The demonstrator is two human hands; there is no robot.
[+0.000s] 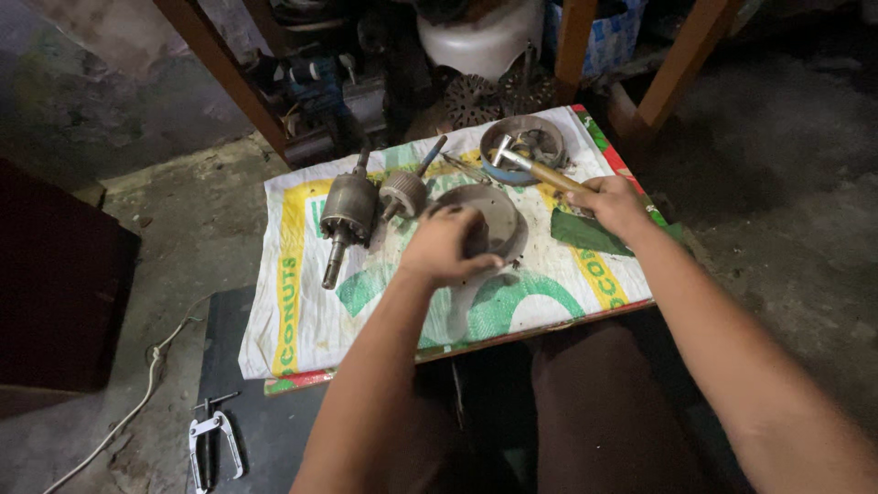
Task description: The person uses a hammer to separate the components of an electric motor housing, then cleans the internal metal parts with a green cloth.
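Logging from my remote seat, nearest item first: bearing puller (215, 445), bright metal, lying on a dark mat (247, 384) on the floor, a white cable (137, 402) beside it. Next, my left hand (445, 245), fingers curled down over a round grey metal housing (494, 222), gripping its rim; the hand covers much of it. My right hand (615, 203) is closed around the wooden handle of a hammer (535, 169), steel head raised over a shallow metal bowl (526, 146). All rests on a woven printed sack (302, 302). Left of the housing: two cylindrical rotors (347, 215), shafts dull and worn. Beyond, dim clutter under wooden legs, hard to make out.
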